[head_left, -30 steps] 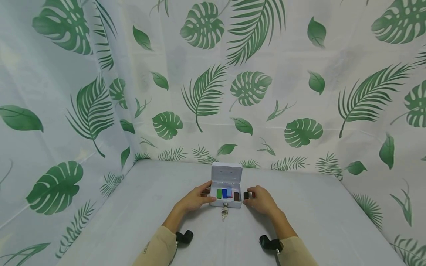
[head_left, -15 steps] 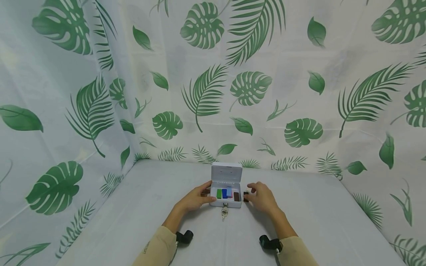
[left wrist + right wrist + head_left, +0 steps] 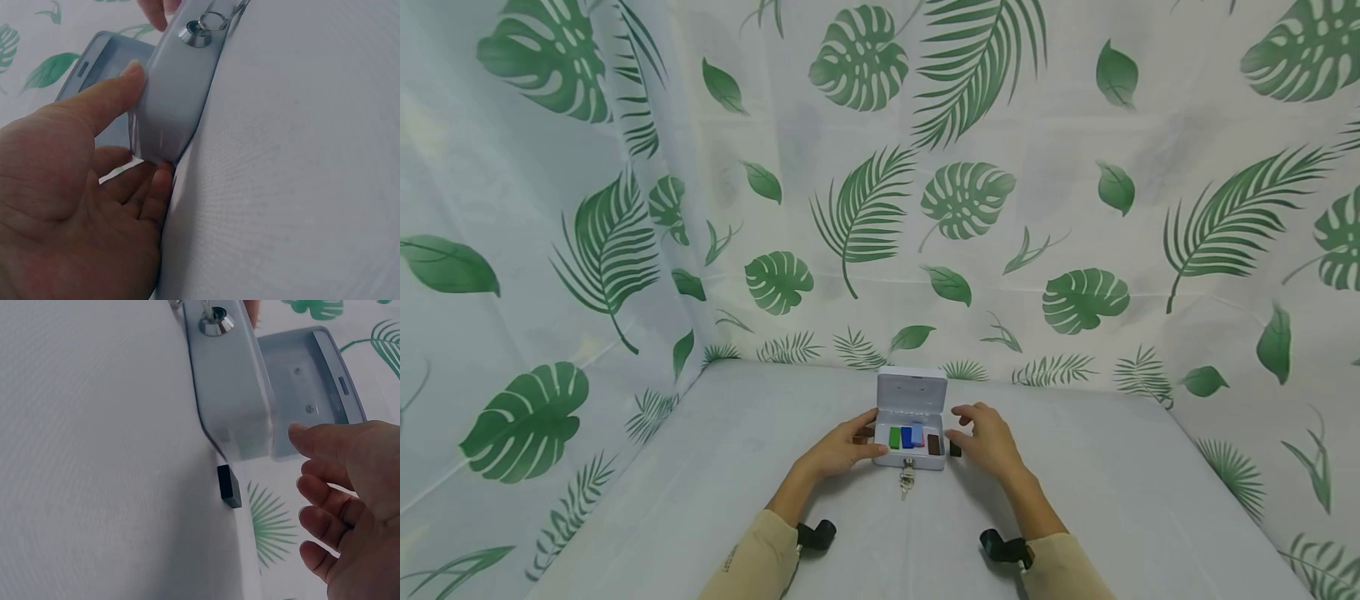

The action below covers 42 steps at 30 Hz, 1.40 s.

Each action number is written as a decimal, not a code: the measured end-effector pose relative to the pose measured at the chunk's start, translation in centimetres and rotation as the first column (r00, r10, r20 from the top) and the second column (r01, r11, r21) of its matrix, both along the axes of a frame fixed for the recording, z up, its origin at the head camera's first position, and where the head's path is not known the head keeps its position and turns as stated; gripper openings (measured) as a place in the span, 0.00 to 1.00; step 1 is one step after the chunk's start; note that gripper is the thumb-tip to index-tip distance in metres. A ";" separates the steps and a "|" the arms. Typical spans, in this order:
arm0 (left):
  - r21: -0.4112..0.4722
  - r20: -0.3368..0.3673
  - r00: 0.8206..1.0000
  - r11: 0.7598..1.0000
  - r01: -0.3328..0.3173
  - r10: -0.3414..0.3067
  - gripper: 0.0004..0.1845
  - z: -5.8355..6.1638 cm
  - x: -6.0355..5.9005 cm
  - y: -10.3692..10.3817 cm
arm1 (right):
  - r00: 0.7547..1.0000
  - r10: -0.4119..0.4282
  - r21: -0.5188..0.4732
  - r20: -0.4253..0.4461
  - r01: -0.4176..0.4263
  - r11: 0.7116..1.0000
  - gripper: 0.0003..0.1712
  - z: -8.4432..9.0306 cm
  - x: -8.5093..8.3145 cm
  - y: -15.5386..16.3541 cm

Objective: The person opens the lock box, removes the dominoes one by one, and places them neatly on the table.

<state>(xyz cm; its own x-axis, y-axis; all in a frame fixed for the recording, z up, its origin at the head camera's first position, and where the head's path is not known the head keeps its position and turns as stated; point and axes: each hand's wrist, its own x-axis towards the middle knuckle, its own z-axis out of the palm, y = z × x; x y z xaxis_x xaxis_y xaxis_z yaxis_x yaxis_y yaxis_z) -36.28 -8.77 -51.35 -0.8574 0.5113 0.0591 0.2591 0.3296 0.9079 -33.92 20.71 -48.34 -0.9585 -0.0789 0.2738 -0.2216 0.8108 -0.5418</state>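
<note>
A small light-grey metal cash box [image 3: 891, 459] stands with its lid [image 3: 912, 392] up and keys [image 3: 907, 477] hanging from its front lock. Inside lie a green block [image 3: 894, 437], a blue block [image 3: 906, 437], a light blue block [image 3: 917, 433] and a dark brown block [image 3: 933, 444], with a bit of red showing. My left hand [image 3: 835, 450] holds the box's left end, thumb on the front corner and fingers against the side. To the box's right a black block [image 3: 229, 487] sits on the table. My right hand [image 3: 369, 487] hovers beside it, fingers loosely bent, holding nothing.
A white cloth covers the table [image 3: 887, 542]. Behind it and along the sides hang white curtains [image 3: 880, 317] printed with green leaves. Black wrist cameras [image 3: 816, 534] stick out from both sleeves.
My right hand let go of the black block, its fingers spreading off it and shifting slightly. The block now rests on the table beside the box. My left hand stays put.
</note>
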 end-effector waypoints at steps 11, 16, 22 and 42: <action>0.012 0.004 1.000 1.000 0.012 -0.012 0.45 0.0 0.0 0.0 | 0.999 0.026 -0.003 -0.026 -0.026 1.000 0.24 0.2 -0.2 -0.9; 0.008 0.007 1.000 1.000 0.013 -0.013 0.45 -0.2 -0.1 0.0 | 0.999 0.025 -0.014 -0.041 -0.026 1.000 0.24 0.2 0.0 -1.5; -0.001 0.009 1.000 1.000 0.009 -0.009 0.45 -0.3 -0.2 -0.1 | 0.998 0.030 -0.017 -0.048 -0.031 0.999 0.24 -0.1 -0.1 -1.9; 0.014 0.014 1.000 1.000 0.013 -0.013 0.44 -0.1 -0.1 -0.1 | 0.994 0.097 -0.015 -0.048 -0.098 0.995 0.22 -1.1 -0.3 -3.0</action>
<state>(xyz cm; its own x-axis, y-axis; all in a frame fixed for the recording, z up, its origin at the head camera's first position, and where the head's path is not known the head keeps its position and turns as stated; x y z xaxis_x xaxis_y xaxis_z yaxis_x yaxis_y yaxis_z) -36.36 -8.92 -51.44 -0.8514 0.5218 0.0540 0.2501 0.3132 0.9162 -34.19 17.74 -49.46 -0.9325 -0.1665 0.3205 -0.3249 0.7744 -0.5429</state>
